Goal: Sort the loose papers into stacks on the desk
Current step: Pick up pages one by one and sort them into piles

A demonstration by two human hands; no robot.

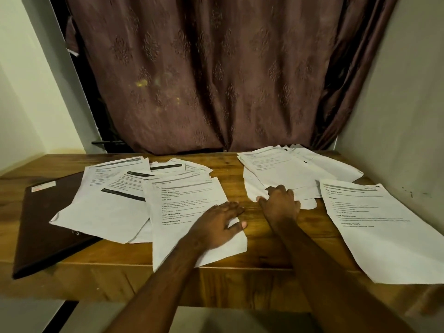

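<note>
Printed white papers lie on a wooden desk [240,251]. A loose spread of sheets [113,200] covers the left half, with one printed sheet [189,205] on top near the middle. My left hand [218,224] rests flat on that sheet's lower right corner, fingers apart. A thicker pile of papers [283,171] sits at the back right. My right hand [280,203] is at the pile's near edge, fingers curled on its lower left corner. A single printed sheet [379,227] lies at the far right, overhanging the desk's front edge.
A dark brown folder [45,222] lies at the left, partly under the spread sheets. A brown patterned curtain [204,75] hangs behind the desk. Pale walls close in on both sides. Bare wood shows between the two paper groups.
</note>
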